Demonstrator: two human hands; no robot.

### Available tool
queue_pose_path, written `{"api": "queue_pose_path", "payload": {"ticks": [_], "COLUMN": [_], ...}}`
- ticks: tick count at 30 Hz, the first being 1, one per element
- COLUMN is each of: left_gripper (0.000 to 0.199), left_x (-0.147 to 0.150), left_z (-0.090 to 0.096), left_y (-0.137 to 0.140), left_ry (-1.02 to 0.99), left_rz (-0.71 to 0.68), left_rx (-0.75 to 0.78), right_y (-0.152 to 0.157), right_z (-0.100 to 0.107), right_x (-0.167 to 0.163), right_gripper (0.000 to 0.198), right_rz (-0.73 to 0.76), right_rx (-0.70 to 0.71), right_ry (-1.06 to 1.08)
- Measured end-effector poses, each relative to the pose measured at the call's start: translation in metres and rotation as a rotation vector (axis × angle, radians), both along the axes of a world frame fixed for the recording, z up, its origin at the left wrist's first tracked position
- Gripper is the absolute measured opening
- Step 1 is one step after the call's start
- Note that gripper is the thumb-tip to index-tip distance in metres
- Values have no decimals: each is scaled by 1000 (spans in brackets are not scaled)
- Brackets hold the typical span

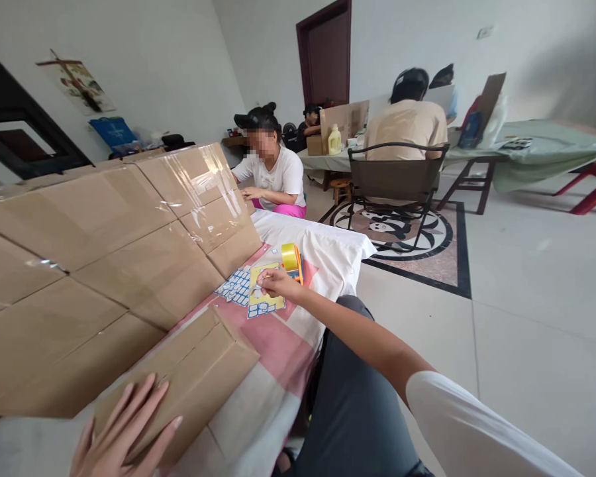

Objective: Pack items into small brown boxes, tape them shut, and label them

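A closed brown cardboard box [198, 377] lies on the cloth in front of me. My left hand [129, 424] rests on its near end, fingers spread over the top and side. Farther along the table, my right hand [278, 285] is closed in a pinch above a yellow sticker sheet [271, 278] with white labels edged in blue. Whatever is between those fingertips is too small to make out. Another sheet of blue-edged labels [236, 286] lies just left of it. A tape dispenser with a yellow roll [290, 257] stands right behind my right hand.
Stacked cardboard boxes [104, 252] wall off the left side of the table, which has a pink and white cloth [288, 344]. A person in a white top [278, 172] sits at the far end. Others sit around a green-covered table [541, 146], one in a folding chair [397, 175].
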State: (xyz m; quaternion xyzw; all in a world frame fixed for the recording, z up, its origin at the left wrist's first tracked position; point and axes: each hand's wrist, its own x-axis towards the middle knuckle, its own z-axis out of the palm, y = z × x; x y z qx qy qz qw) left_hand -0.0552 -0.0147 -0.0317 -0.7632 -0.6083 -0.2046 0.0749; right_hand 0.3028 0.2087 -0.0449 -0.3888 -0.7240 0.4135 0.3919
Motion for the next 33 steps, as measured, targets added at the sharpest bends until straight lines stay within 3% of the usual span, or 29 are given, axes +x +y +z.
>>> {"api": "queue_pose_path", "payload": {"ticks": [6, 13, 19, 25, 33], "left_gripper": [52, 51, 50, 49, 49], "left_x": [15, 19, 24, 23, 26], "left_z": [13, 16, 20, 20, 19], "left_y": [-6, -4, -6, -6, -7], "left_ry": [-9, 12, -7, 8, -21], "left_rz": [55, 41, 26, 21, 43], "left_rx": [-25, -19, -2, 7, 6], "right_y": [6, 12, 1, 3, -15], "right_z": [-8, -2, -1, -11, -6], "right_x": [3, -3, -9, -10, -6], "right_gripper": [25, 36, 31, 19, 10], "right_rz": [-68, -92, 104, 150, 114], "right_rx": [-22, 23, 200, 270, 150], "right_ry": [-116, -610, -790, -731, -334]}}
